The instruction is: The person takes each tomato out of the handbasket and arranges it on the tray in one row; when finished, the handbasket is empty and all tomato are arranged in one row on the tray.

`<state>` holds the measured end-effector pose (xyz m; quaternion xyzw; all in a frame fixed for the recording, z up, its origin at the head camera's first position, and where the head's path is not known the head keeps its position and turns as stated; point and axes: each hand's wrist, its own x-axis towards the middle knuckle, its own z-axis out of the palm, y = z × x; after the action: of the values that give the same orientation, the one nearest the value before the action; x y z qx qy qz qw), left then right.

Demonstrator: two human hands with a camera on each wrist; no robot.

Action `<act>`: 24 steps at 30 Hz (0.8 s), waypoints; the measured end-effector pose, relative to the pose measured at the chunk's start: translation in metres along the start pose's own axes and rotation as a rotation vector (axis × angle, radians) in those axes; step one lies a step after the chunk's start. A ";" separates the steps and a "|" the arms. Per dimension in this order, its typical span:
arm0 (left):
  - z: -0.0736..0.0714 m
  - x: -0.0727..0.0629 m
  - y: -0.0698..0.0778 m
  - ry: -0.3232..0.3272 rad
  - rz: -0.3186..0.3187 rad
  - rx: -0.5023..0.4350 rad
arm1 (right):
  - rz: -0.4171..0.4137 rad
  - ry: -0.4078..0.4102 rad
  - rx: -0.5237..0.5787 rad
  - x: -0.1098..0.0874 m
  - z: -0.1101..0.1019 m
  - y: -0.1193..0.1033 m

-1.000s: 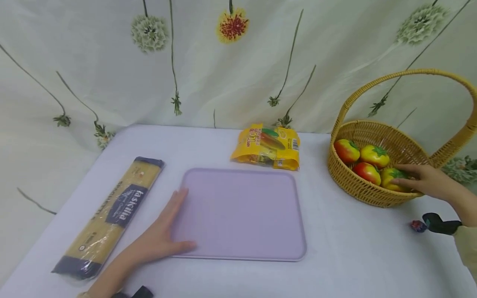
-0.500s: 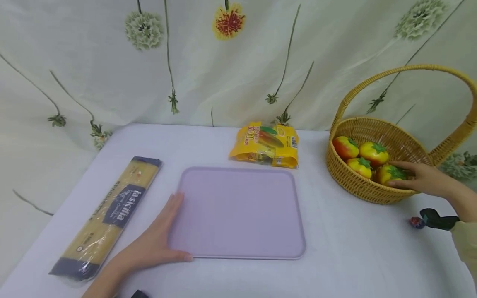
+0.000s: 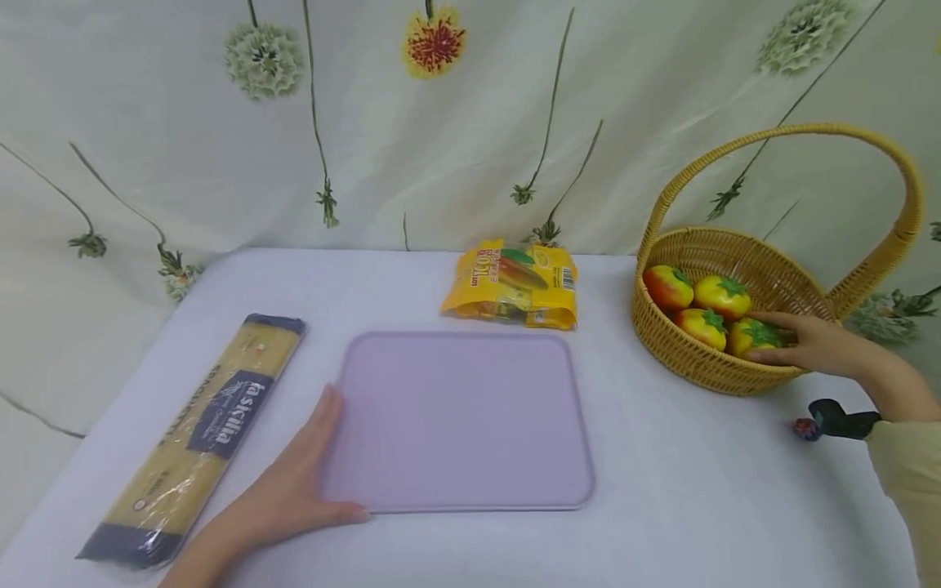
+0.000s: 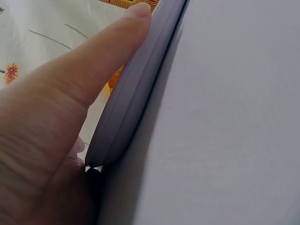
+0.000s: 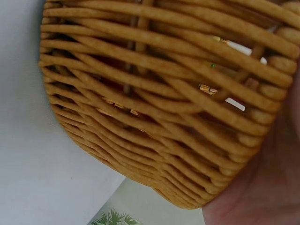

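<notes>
In the head view my left hand (image 3: 290, 482) lies against the left edge of a lilac tray (image 3: 456, 425). Its fingers and thumb are straight and spread around the near left corner; the left wrist view shows the thumb (image 4: 108, 51) along the tray's rim (image 4: 136, 84). At the right, my right hand (image 3: 823, 347) reaches over the rim of a wicker basket (image 3: 713, 377). Its thumb and fingers grip a yellow-green persimmon (image 3: 751, 335), partly hidden by them. Beside that one are several red and yellow persimmons (image 3: 723, 296). The basket's woven wall (image 5: 154, 103) fills the right wrist view.
A packet of spaghetti (image 3: 198, 441) lies left of the tray. Behind it sits a yellow mango snack bag (image 3: 515, 284). A small wrapped candy (image 3: 806, 429) is near the right wrist. A floral cloth (image 3: 441, 131) hangs behind the white table (image 3: 684, 490).
The front left persimmon in the basket has turned, so its green leaves now face up. My right hand stays at the nearest persimmon, and the whole view has shifted slightly.
</notes>
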<state>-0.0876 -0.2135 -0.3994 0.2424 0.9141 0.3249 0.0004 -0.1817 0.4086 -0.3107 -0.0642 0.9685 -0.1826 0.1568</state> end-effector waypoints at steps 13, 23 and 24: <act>0.002 -0.002 0.000 0.017 -0.011 -0.008 | -0.009 0.005 0.020 0.001 0.000 0.000; 0.003 -0.002 0.000 0.017 -0.004 0.003 | -0.005 0.074 0.019 -0.001 0.001 -0.001; 0.002 -0.002 0.000 0.018 -0.005 0.004 | -0.004 0.077 0.023 -0.001 0.000 -0.002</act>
<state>-0.0855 -0.2131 -0.4016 0.2375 0.9153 0.3253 -0.0073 -0.1804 0.4070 -0.3096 -0.0571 0.9715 -0.1964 0.1196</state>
